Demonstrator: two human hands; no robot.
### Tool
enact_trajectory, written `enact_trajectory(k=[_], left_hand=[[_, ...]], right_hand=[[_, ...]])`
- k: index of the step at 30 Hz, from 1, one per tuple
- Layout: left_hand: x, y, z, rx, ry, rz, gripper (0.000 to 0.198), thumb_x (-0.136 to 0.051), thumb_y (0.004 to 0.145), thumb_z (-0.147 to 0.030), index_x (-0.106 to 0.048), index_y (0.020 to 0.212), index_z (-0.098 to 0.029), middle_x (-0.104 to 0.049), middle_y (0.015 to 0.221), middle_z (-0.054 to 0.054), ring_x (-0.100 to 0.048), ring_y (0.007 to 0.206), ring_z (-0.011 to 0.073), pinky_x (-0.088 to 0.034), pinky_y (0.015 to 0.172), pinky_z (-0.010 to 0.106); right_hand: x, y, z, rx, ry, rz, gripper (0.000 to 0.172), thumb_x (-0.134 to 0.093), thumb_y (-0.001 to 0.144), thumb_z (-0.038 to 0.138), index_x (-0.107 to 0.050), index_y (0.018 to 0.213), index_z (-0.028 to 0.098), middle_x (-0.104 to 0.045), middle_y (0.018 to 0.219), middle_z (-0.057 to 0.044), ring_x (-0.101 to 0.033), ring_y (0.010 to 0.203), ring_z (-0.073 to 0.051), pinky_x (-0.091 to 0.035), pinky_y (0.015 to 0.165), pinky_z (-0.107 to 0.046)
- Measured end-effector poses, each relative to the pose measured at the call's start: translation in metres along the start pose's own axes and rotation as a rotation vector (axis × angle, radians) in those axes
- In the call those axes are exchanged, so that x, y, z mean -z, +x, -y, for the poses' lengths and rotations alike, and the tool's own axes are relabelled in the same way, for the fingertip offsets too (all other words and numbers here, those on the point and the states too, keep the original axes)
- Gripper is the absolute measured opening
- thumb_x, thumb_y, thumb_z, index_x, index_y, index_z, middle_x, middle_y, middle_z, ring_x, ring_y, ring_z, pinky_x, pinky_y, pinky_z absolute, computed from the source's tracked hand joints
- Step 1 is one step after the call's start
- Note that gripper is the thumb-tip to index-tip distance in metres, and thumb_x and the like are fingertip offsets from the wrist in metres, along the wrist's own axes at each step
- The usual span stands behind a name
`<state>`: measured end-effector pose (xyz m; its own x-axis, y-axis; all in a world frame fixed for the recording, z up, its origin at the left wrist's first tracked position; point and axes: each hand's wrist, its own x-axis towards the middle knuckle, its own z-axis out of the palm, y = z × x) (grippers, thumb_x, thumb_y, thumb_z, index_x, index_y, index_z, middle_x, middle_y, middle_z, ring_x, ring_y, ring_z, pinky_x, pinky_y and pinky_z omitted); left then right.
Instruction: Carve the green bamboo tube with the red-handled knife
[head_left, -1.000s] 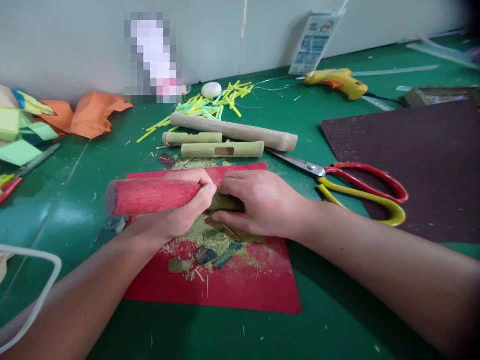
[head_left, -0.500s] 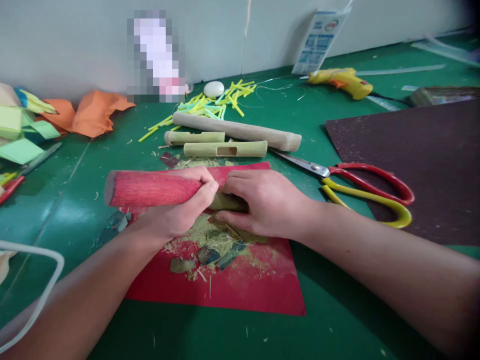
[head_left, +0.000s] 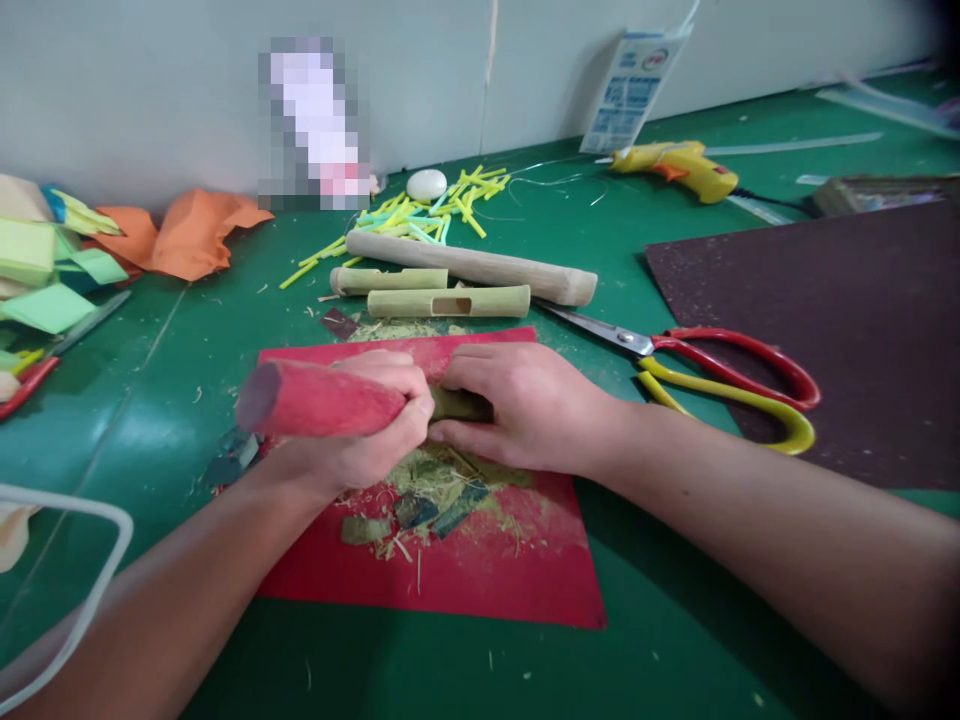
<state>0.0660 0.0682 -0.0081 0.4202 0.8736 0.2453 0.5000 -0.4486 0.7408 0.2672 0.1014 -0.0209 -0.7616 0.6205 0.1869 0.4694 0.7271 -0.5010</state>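
My left hand is closed round the thick red wooden handle of a tool. Its butt end points left and up toward me; the working end is hidden by my fingers. My right hand grips a short greenish bamboo tube against a red sheet, its fingers over the top and its thumb at the near side. The two hands almost touch. Pale dust, shavings and several dark bamboo chips lie on the sheet below them.
Beyond the sheet lie two notched bamboo tubes and a longer pale stick. Scissors rest at the right, partly on a dark board. Farther back are cut yellow straws and a yellow glue gun. Folded paper sits left.
The red handle has tilted, so its butt end now faces more toward me and sits slightly right and lower. My left hand has turned with it. My right hand stays on the bamboo tube.
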Motion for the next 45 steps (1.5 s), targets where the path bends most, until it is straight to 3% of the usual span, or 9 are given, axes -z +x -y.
enact_trajectory(k=[5, 16, 20, 22, 24, 27, 33, 40, 45], left_hand=[[-0.002, 0.001, 0.003, 0.043, -0.067, -0.100, 0.029, -0.047, 0.091, -0.016, -0.047, 0.062, -0.019, -0.049, 0.060, -0.004, -0.045, 0.058, 0.0106, -0.037, 0.059, 0.028], [0.004, 0.001, 0.001, 0.062, -0.069, -0.029, 0.031, -0.051, 0.094, -0.020, -0.051, 0.063, -0.018, -0.053, 0.064, -0.004, -0.044, 0.057, 0.0093, -0.035, 0.056, 0.026], [0.016, 0.002, -0.008, 0.146, -0.260, -0.037, 0.039, -0.052, 0.099, -0.045, -0.058, 0.070, -0.019, -0.054, 0.062, -0.002, -0.043, 0.050, 0.0089, -0.031, 0.048, 0.026], [0.025, 0.004, -0.013, 0.126, -0.313, 0.067, 0.045, -0.048, 0.099, -0.056, -0.064, 0.077, -0.020, -0.057, 0.065, 0.000, -0.049, 0.053, 0.0105, -0.036, 0.050, 0.026], [0.032, 0.006, -0.016, 0.097, -0.297, 0.106, 0.041, -0.049, 0.099, -0.052, -0.068, 0.083, -0.021, -0.058, 0.065, 0.000, -0.050, 0.055, 0.0110, -0.038, 0.051, 0.026], [0.038, 0.008, -0.016, 0.097, -0.303, 0.040, 0.021, -0.054, 0.098, -0.040, -0.067, 0.096, -0.023, -0.060, 0.064, -0.001, -0.050, 0.053, 0.0103, -0.036, 0.047, 0.024], [0.032, 0.007, -0.009, 0.181, -0.286, 0.009, 0.009, -0.068, 0.089, -0.028, -0.062, 0.093, -0.023, -0.067, 0.066, -0.003, -0.054, 0.051, 0.0094, -0.037, 0.044, 0.021], [0.018, 0.000, -0.008, 0.211, -0.288, -0.041, 0.019, -0.067, 0.090, -0.040, -0.066, 0.088, -0.021, -0.066, 0.063, -0.002, -0.053, 0.049, 0.0093, -0.036, 0.042, 0.022], [0.014, -0.008, -0.007, 0.261, -0.355, -0.069, 0.026, -0.063, 0.093, -0.043, -0.066, 0.084, -0.019, -0.067, 0.063, -0.001, -0.049, 0.047, 0.0077, -0.036, 0.043, 0.021]], right_hand=[[0.000, 0.001, -0.001, -0.008, -0.032, -0.011, 0.028, -0.068, 0.087, 0.042, -0.062, 0.080, 0.016, -0.062, 0.080, -0.004, -0.047, 0.069, -0.015, -0.028, 0.060, -0.029], [0.001, -0.002, -0.003, 0.060, -0.079, -0.025, 0.032, -0.058, 0.093, 0.043, -0.068, 0.088, 0.013, -0.066, 0.085, -0.008, -0.052, 0.073, -0.017, -0.031, 0.063, -0.030], [0.003, -0.002, -0.005, 0.132, -0.122, -0.083, 0.038, -0.047, 0.099, 0.040, -0.070, 0.088, 0.012, -0.067, 0.084, -0.010, -0.053, 0.076, -0.019, -0.034, 0.067, -0.032], [0.004, -0.002, -0.007, 0.180, -0.134, -0.117, 0.038, -0.045, 0.101, 0.038, -0.070, 0.092, 0.013, -0.067, 0.084, -0.010, -0.052, 0.076, -0.019, -0.034, 0.068, -0.033], [0.005, -0.003, -0.010, 0.212, -0.149, -0.134, 0.036, -0.045, 0.102, 0.037, -0.071, 0.099, 0.013, -0.069, 0.088, -0.010, -0.052, 0.078, -0.020, -0.035, 0.071, -0.034], [0.005, -0.003, -0.015, 0.237, -0.169, -0.148, 0.037, -0.044, 0.103, 0.037, -0.070, 0.109, 0.012, -0.070, 0.099, -0.012, -0.055, 0.088, -0.023, -0.038, 0.077, -0.036], [0.006, -0.005, -0.023, 0.245, -0.127, -0.118, 0.035, -0.046, 0.102, 0.035, -0.068, 0.118, 0.014, -0.069, 0.110, -0.014, -0.055, 0.096, -0.025, -0.039, 0.083, -0.039], [0.009, -0.006, -0.027, 0.195, -0.040, 0.006, 0.036, -0.044, 0.102, 0.034, -0.066, 0.123, 0.015, -0.069, 0.113, -0.013, -0.053, 0.099, -0.025, -0.038, 0.087, -0.041], [0.011, -0.006, -0.024, 0.188, -0.032, 0.012, 0.036, -0.042, 0.101, 0.028, -0.066, 0.124, 0.015, -0.067, 0.116, -0.015, -0.052, 0.102, -0.026, -0.038, 0.090, -0.043]])
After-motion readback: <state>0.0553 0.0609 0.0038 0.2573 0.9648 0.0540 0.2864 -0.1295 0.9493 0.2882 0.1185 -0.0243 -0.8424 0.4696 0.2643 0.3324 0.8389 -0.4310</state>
